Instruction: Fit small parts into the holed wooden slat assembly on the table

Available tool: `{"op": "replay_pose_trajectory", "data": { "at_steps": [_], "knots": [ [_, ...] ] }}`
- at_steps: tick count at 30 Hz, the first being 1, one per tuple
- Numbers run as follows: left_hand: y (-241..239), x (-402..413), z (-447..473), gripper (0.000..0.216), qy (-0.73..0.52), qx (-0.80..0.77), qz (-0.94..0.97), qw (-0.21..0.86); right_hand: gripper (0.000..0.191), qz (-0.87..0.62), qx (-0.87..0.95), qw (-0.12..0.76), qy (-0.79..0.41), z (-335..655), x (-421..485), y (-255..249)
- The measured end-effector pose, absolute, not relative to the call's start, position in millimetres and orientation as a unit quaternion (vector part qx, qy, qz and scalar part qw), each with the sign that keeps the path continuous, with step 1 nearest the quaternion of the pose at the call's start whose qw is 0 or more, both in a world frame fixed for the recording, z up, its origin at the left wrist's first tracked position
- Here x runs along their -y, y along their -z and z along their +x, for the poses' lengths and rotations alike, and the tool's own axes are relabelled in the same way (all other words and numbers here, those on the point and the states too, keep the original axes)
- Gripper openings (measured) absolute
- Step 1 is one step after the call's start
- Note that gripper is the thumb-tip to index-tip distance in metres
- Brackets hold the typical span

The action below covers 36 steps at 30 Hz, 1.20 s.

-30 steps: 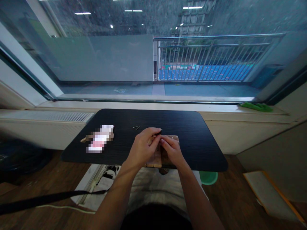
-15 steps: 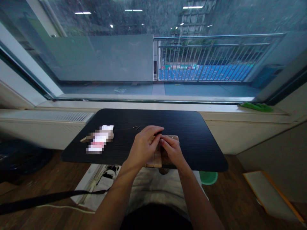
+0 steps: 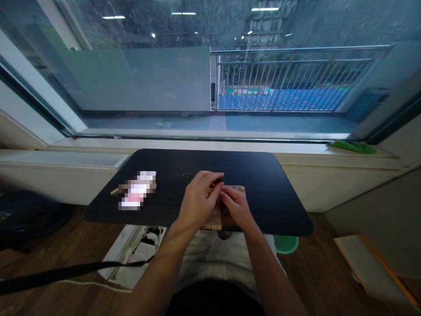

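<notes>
Over the near edge of the table, my left hand is curled, thumb bent towards its fingertips. Something small and dark shows by those fingertips, too hidden to name. My right hand meets it from the right, thumb and fingers pressed together close to the left thumb; what it pinches is hidden. Beneath both hands lies a wooden piece with light strips and a darker brown part, largely covered by them. Beyond my left hand, a few thin nails or screws lie on the black tabletop.
To the left on the table lies a blurred-out phone, with a wooden handle sticking out beside it. A window sill with a green cloth borders the far side. Below are a green basin and a black strap.
My left hand has shifted very slightly, its thumb and fingers moving a little by the right fingertips. The wooden piece and the nails or screws stay where they were.
</notes>
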<state>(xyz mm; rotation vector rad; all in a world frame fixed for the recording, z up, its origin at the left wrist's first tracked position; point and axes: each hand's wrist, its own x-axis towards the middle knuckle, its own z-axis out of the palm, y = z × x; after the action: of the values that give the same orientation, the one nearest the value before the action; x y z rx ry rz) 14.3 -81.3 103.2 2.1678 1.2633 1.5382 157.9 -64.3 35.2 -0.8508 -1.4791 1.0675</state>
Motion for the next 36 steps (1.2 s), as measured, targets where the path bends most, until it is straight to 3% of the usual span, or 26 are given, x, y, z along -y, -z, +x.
{"op": "replay_pose_trajectory", "data": {
  "at_steps": [6,36],
  "knots": [
    [-103.7,80.9,13.2,0.009,-0.514,-0.419,0.742,0.099,0.019,-0.346,0.616,0.543,-0.454,157.2,64.9,-36.5],
    [-102.0,79.9,11.6,0.008,-0.500,-0.430,0.745,0.098,0.016,-0.345,0.596,0.554,-0.467,154.1,63.9,-34.4]
  ]
}}
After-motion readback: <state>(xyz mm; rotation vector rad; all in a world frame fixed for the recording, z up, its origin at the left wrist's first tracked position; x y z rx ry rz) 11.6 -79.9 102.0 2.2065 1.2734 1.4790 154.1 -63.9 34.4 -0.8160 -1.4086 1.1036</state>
